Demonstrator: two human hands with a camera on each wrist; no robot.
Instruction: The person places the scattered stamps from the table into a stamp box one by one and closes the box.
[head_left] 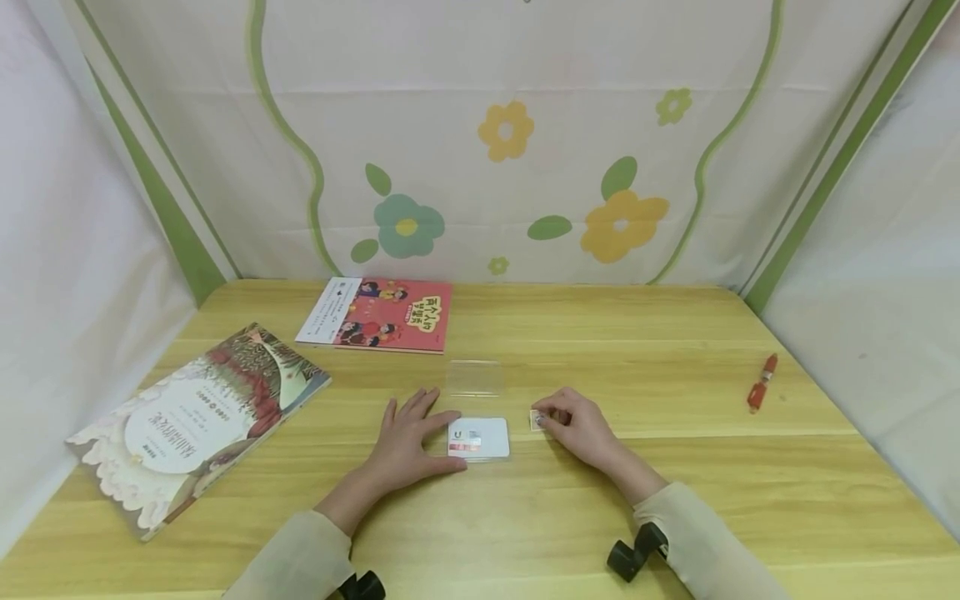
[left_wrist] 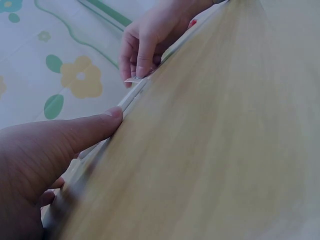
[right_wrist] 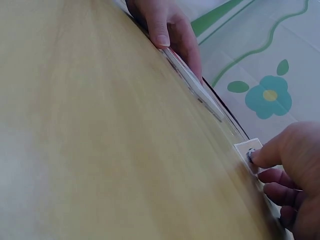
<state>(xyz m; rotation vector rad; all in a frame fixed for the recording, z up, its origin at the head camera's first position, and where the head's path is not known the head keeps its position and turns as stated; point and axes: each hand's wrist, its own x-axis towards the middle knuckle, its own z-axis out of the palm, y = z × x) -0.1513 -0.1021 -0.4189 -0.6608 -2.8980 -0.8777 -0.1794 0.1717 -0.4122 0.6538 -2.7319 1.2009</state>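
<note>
In the head view a stack of white cards, printed with red and grey at its left, sits in a shallow clear plastic case on the table. My left hand holds it at its left end, thumb on the near edge and index finger at the far corner. The left wrist view shows that thumb against the edge. To the right of the stack, my right hand pinches a small pale card with a dark printed figure, one corner sticking out past the fingertips. Its other fingers are curled under.
A clear plastic lid lies just beyond the stack. On the left are a picture book and a red book. A red pen lies far right. A flowered cloth hangs behind the wooden table.
</note>
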